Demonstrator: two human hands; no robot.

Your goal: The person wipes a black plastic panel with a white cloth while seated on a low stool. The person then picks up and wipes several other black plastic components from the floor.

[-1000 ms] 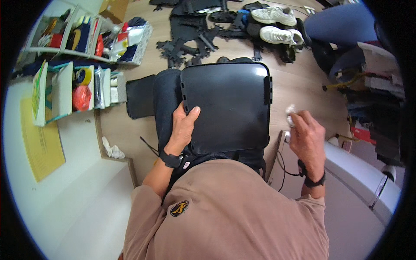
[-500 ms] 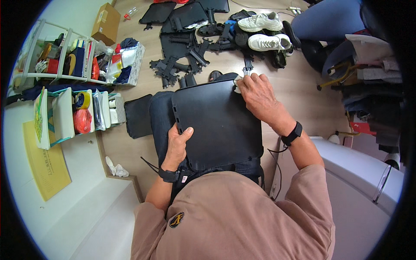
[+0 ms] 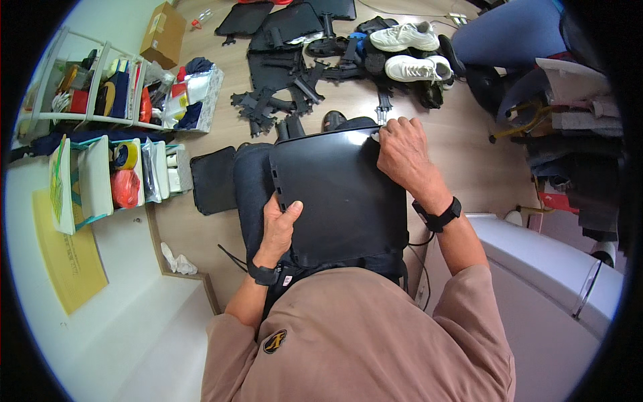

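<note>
Across my lap rests a flat black plastic panel [image 3: 341, 197] with rounded corners and small slots along its left edge. My left hand [image 3: 280, 224] is closed on that left edge, thumb on top and fingers underneath. At the panel's far right corner my right hand [image 3: 405, 154] is bent round a white wipe [image 3: 376, 137], of which only a small bit shows. A bright patch of light shines on the panel's far edge beside this hand.
Black plastic parts [image 3: 268, 107] lie heaped on the floor ahead, with white shoes [image 3: 405, 37] to their right. Another black panel [image 3: 213, 181] lies left of my leg. A shelf rack [image 3: 100, 80] stands at the left, a white appliance [image 3: 536, 261] at the right.
The panel has tilted a little, and its far edge now catches light. My right hand has shifted slightly right and down at the corner, with less of the wipe showing. My left hand keeps its hold.
</note>
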